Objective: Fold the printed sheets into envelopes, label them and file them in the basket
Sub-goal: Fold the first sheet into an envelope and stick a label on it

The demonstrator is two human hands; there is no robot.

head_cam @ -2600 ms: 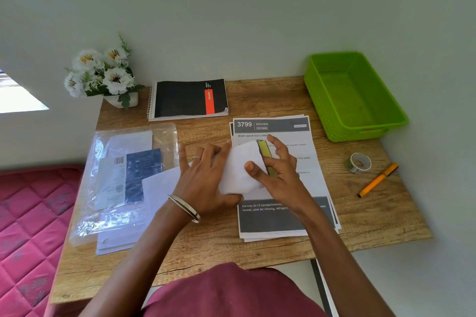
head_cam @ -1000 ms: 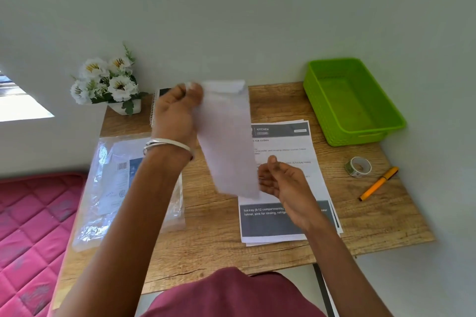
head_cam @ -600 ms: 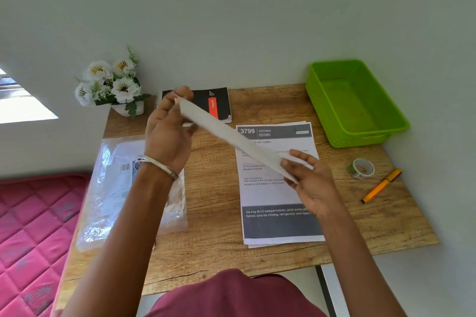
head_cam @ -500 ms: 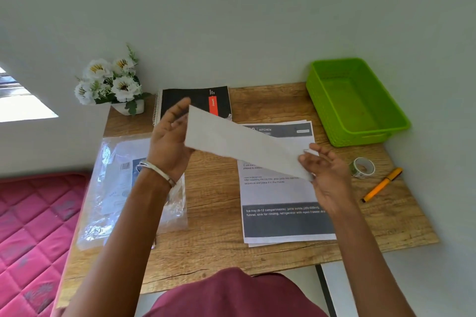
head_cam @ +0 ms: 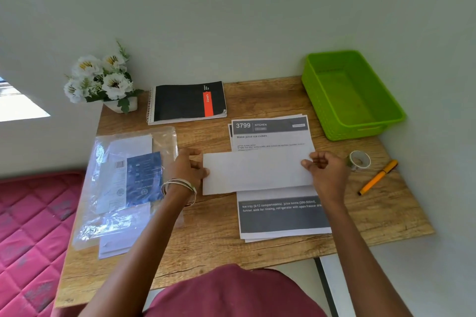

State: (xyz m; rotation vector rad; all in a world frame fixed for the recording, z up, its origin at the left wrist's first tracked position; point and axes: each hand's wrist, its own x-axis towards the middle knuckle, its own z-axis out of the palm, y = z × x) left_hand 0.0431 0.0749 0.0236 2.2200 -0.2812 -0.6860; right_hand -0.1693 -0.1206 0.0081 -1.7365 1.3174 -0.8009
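Envelope (head_cam: 257, 172) held flat over printed sheets (head_cam: 278, 213), pinched by left hand (head_cam: 188, 170) and right hand (head_cam: 325, 170) | basket (head_cam: 386, 121) seen empty | pen (head_cam: 377, 180) untouched | labelling, filing judged outstanding; envelope's contents cannot be told

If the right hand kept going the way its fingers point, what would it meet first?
The right hand points leftward along the white envelope it pinches; past that, probably the left hand at the other end.

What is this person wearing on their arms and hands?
Both forearms are bare, with no sleeves showing. The left wrist carries thin silver bangles, several stacked together. The left hand and right hand wear no gloves; no ring can be made out. A maroon garment shows below.
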